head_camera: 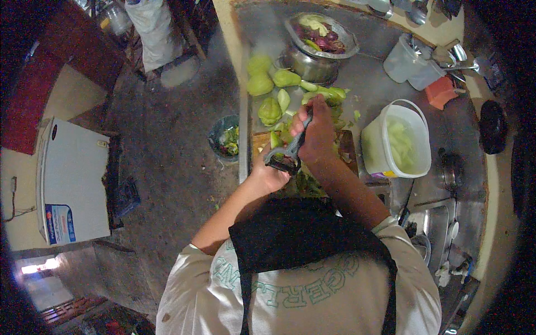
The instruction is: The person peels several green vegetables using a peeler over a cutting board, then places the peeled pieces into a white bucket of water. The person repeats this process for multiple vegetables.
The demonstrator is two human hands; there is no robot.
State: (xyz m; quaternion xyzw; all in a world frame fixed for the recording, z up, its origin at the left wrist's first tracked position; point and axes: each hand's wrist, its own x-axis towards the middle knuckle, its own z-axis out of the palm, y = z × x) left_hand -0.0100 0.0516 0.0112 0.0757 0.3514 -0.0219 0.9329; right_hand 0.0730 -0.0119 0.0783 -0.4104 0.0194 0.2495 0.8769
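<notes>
My right hand (321, 136) grips the handle of a grey Y-shaped peeler (298, 144). The peeler's head lies over my left hand (268, 173), which is curled around a piece of green chayote (276, 140). Most of that piece is hidden by the peeler and my fingers. Beneath both hands is a wooden cutting board (348, 144), partly covered by scraps. Just beyond them on the metal counter are whole chayotes (259, 83) and several cut pieces (284, 99). Green peelings (310, 184) lie close to my apron.
To the right stands a white bucket (368, 146) holding pale green slices. At the back, a metal bowl (351, 44) of red onions rests on a pot (312, 65). Clear plastic containers (398, 58) line the wall side. A bin (215, 144) with scraps is on the floor, left.
</notes>
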